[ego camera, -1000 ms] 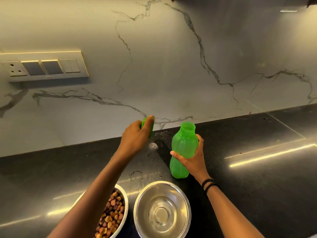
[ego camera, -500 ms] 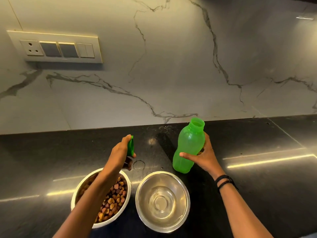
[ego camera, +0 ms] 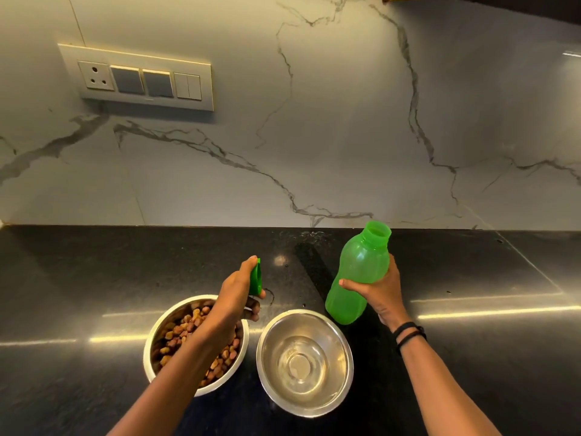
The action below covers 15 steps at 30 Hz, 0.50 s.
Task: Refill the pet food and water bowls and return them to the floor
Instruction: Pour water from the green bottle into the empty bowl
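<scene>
Two steel bowls sit side by side on the black counter (ego camera: 94,278). The left bowl (ego camera: 157,335) holds brown kibble and is partly hidden by my left forearm. The right bowl (ego camera: 341,347) holds a little clear water. My left hand (ego camera: 235,294) hovers over the far rim of the kibble bowl, pinching the green bottle cap (ego camera: 255,280). My right hand (ego camera: 380,294) grips an uncapped green plastic bottle (ego camera: 358,272), held tilted slightly right just behind the water bowl.
A marble-patterned backsplash (ego camera: 314,136) rises behind the counter, with a socket and switch plate (ego camera: 141,78) at upper left. A seam line (ego camera: 531,262) crosses the counter at the right. Black bands circle my right wrist (ego camera: 408,333).
My left hand has drawn the green cap back from near the wall to above the kibble bowl. The bottle has stayed in my right hand's grip behind the water bowl.
</scene>
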Available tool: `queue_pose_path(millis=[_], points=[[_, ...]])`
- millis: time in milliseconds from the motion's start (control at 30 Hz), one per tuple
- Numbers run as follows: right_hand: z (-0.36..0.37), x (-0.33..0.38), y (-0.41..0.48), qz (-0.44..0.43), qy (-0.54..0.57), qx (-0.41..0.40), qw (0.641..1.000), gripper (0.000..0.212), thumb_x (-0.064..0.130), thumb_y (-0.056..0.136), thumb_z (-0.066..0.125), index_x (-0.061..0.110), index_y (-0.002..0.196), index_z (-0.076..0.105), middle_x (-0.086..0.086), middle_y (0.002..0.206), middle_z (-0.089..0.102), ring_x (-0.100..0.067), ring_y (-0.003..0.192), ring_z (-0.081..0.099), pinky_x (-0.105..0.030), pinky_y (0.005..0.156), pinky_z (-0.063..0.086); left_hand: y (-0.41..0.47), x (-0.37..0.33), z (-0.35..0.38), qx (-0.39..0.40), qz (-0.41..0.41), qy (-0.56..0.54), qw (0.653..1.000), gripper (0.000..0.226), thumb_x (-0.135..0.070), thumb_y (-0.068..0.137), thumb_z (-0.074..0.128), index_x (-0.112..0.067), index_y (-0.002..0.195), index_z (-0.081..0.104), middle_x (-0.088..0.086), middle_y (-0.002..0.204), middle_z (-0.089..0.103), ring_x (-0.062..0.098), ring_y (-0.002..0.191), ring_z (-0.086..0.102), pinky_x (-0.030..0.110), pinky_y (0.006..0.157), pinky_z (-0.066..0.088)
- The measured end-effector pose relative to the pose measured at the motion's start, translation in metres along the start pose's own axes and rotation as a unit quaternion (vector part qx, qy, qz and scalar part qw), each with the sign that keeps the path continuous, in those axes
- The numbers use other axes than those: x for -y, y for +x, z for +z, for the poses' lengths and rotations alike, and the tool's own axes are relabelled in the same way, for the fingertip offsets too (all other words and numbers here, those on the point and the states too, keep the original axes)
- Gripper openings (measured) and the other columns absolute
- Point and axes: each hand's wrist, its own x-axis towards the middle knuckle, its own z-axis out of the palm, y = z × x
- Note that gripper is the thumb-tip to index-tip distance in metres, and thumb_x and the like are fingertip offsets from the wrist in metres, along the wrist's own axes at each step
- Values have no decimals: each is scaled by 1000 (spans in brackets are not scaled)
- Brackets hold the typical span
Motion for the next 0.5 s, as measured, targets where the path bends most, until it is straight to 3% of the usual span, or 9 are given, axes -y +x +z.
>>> queue_pose_path(millis=[167, 300, 500], points=[[-7, 13, -17, -55, -43, -7, 998, 99, 11, 43, 99, 29, 123, 43, 13, 113, 56, 7, 99, 58, -18, 79, 48, -3, 13, 1, -10, -10, -27, 1000, 50, -59, 94, 39, -13, 113, 48, 14, 86, 61, 19, 58, 53, 25, 47, 47], [-29, 29, -36, -131, -126, 31, 983, 107, 20, 43, 98, 43, 129, 38, 26, 120, 50, 10, 110, 51, -13, 87, 42, -11, 26, 4, -16, 8, -66, 998, 44, -58, 94, 41, -16, 103, 52, 12, 81, 62, 15, 49, 53, 26, 47, 47], [-62, 47, -67, -176, -238, 107, 949, 115, 40, 44, 93, 52, 139, 28, 12, 133, 45, 0, 117, 47, -16, 91, 38, -17, 36, 13, -26, 10, -81, 996, 41, -57, 94, 44, -18, 105, 52, 11, 84, 62, 17, 62, 54, 29, 54, 47]])
